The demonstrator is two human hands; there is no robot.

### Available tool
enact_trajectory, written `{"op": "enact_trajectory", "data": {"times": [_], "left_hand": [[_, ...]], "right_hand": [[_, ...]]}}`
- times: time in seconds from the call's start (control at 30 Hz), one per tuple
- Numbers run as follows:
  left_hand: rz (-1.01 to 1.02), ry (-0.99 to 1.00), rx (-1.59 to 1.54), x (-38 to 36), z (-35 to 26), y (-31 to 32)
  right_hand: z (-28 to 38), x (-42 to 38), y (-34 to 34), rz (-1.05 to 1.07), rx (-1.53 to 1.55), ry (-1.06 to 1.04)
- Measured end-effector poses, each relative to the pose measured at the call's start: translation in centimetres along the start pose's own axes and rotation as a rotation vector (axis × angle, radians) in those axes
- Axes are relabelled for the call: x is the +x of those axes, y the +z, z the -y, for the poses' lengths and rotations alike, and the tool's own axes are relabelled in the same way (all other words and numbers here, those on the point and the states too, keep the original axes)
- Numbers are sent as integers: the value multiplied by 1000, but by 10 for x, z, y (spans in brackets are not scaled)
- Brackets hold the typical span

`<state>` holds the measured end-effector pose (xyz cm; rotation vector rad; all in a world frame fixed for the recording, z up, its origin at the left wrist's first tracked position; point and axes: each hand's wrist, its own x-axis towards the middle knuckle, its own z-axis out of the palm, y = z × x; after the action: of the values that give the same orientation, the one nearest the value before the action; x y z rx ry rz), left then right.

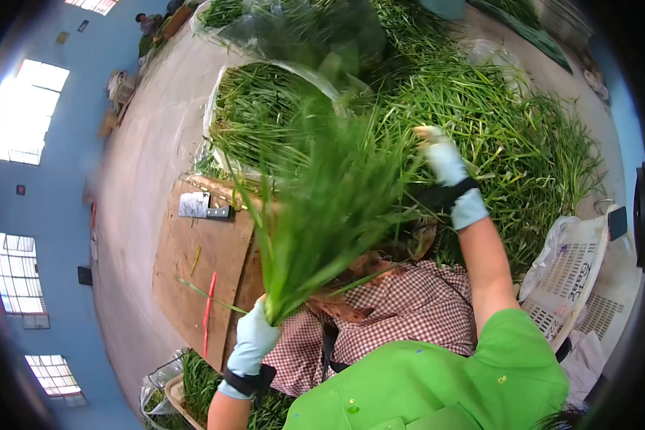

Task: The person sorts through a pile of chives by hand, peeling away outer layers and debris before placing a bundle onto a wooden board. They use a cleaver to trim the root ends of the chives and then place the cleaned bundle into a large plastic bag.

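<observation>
My left hand (256, 335), in a pale glove with a black wrist band, is closed round the base of a bunch of long green leaves (322, 208). The bunch fans upward and is blurred. My right hand (441, 154), gloved the same way, is raised to the right of the bunch, beside the large heap of green leaves (494, 150); its fingers are smeared by motion. A cleaver (203, 206) with a dark handle lies on the wooden board (193, 251) at the left. Nearer to me on that board is a thin red strip (208, 315).
Beyond the board stands a plastic-lined bundle of leaves (254, 107). White perforated baskets (570, 279) are at the right. A container of leaves (175, 394) sits at the lower left. A checked cloth (408, 301) covers my lap. A person (149, 24) is far off at the upper left.
</observation>
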<state>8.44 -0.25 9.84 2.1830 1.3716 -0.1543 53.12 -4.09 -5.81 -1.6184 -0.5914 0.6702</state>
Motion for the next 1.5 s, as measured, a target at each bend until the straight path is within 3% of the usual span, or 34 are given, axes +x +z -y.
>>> {"op": "enact_trajectory", "data": {"times": [0.03,0.1,0.17,0.23,0.3,0.33,0.37,0.47,0.53,0.6,0.63,0.7,0.73,0.77,0.8,0.83,0.87,0.9,0.97,1.03,1.07,1.1,1.13,1.17,1.2,1.23,1.3,1.37,1.43,1.5], "left_hand": [[-50,31,340,-1,-4,6],[-78,113,555,0,13,30],[-140,123,674,-3,22,42],[-173,136,676,-6,30,48],[-207,153,679,-7,32,52],[-235,166,691,-8,31,52],[-265,179,703,-9,30,53],[-290,216,715,-10,29,53],[-329,253,693,-15,30,51],[-368,277,684,-18,46,58],[-406,280,687,-21,55,60],[-410,243,642,-26,68,65],[-421,233,603,-30,77,69],[-430,227,566,-35,84,72],[-443,217,548,-39,88,75],[-451,198,536,-43,91,79],[-445,154,474,-48,95,86],[-437,111,415,-55,98,91],[-471,94,374,-66,94,93],[-398,-63,343,-73,83,93],[-375,-98,303,-75,76,91],[-381,-112,301,-77,69,88],[-340,-139,308,-77,62,84],[-301,-167,315,-78,55,79],[-286,-176,289,-79,49,74],[-304,-192,290,-78,43,69],[-263,-200,358,-79,32,63],[-306,-164,364,-81,27,62],[-314,-149,466,-81,22,56],[-422,-40,564,-88,21,65]], "right_hand": [[-6,2,-28,-122,133,1],[-26,8,-76,-378,223,-78],[-20,7,-108,-459,110,-298],[56,-27,-87,-372,-129,-395],[125,-66,-45,-146,-432,-582],[148,-87,-16,66,-270,-587],[140,-104,19,320,60,-535],[162,-151,102,747,-476,-1017],[116,-162,153,793,-354,-1089],[71,-120,169,1126,-585,-720],[47,-104,156,1035,-485,-707],[51,-71,105,1063,-912,-379],[25,-49,78,974,-1054,-314],[37,-39,51,870,-1255,-98],[0,-17,14,714,-1278,-163],[29,-21,-13,443,-1243,-88],[26,-20,-37,113,-1164,-199],[36,-24,-59,-86,-1162,-339],[44,-35,-86,-326,-925,-643],[106,-82,-77,180,-389,149],[131,-104,-59,527,-216,377],[147,-134,-36,858,-73,436],[153,-160,-5,1083,-290,475],[140,-182,24,1301,-82,678],[109,-213,54,1373,274,699],[95,-242,83,1247,544,797],[61,-272,139,1189,627,1065],[105,-273,164,1104,757,852],[90,-272,185,1016,828,1056],[101,-280,173,937,770,901]]}}
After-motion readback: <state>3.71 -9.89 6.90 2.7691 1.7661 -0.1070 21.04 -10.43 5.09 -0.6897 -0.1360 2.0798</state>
